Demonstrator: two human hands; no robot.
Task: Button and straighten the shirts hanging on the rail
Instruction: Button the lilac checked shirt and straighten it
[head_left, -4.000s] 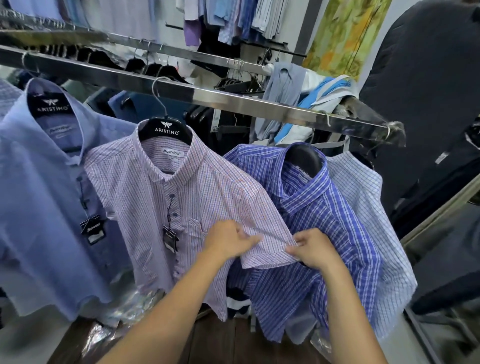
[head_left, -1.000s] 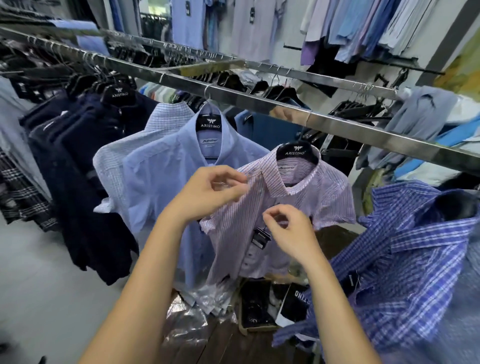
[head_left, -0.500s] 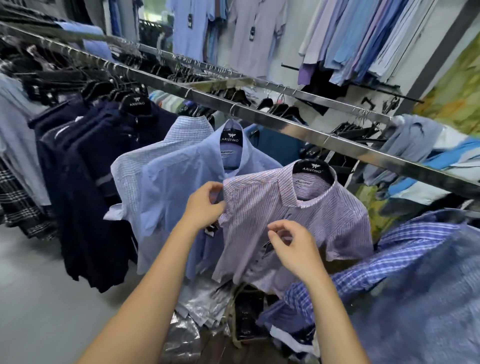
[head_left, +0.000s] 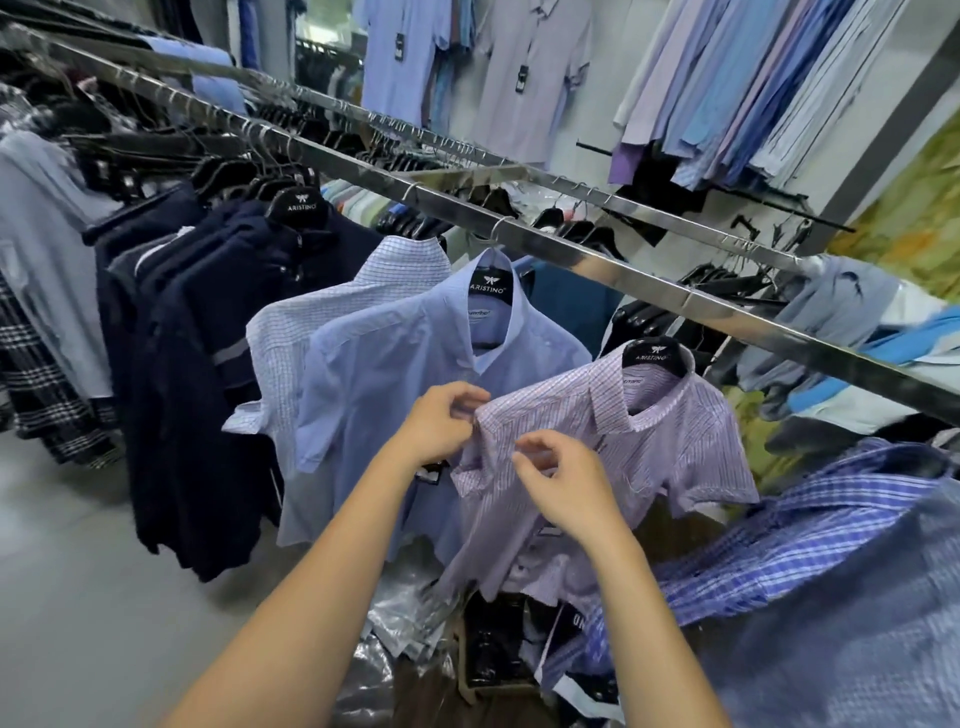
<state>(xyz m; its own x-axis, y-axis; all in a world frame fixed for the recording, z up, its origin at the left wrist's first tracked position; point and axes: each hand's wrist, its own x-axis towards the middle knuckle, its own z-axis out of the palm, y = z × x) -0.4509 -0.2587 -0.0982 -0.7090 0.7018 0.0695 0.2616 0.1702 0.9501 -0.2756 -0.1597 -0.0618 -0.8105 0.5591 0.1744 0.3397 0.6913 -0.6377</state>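
Item: right hand (head_left: 566, 483), nearest, fingers loosely curled against the chest of the lilac striped shirt (head_left: 675, 441); whether it has fabric between thumb and fingers cannot be told. Left hand (head_left: 441, 421), at 10 o'clock of the right, pinches that shirt's shoulder corner. The shirt hangs skewed on a black hanger (head_left: 652, 356) under the rail (head_left: 649, 283), collar at 1 o'clock of the hands, front turned toward 7 o'clock, hem loose above crumpled plastic wrap (head_left: 405, 613). Handling, by judgement: thin woven cloth, light, limp, creases readily, not slippery; it will swing and twist on its hook if tugged. Best taken at both shoulder seams to square it on the hanger, then by the placket edges, one side per hand, to close the buttons; buttons are too small to make out here. At 9 o'clock, touching its sleeve: light blue shirt (head_left: 389, 364). At 4 o'clock: blue check shirt (head_left: 779, 535). Beyond, at 12 o'clock: further shirts on the wall (head_left: 530, 78).
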